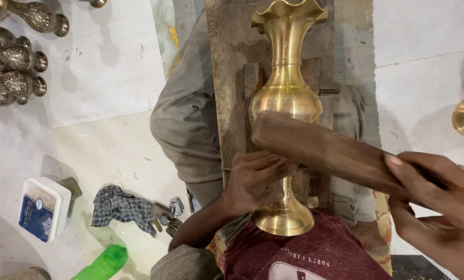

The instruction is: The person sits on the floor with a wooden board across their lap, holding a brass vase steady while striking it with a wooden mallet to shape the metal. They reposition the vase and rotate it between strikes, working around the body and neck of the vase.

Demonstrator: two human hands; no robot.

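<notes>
While left hand grips stem, brass vase lies lengthwise on wooden board, polished, frilled mouth outward. Right hand closed around blurred wooden mallet at vase's belly. White-blue rectangular box on floor left.

Left hand fingers curled; right hand clenched

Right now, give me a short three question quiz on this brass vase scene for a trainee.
1. True or false: the left hand grips the brass vase near its narrow stem.
2. What does the right hand hold? A) a green bottle B) a wooden block C) a checked cloth
3. Fill in: the wooden block lies across the vase's ____.

Key: 1 true. 2 B; the green bottle and checked cloth lie on the floor. 3 body.
</notes>
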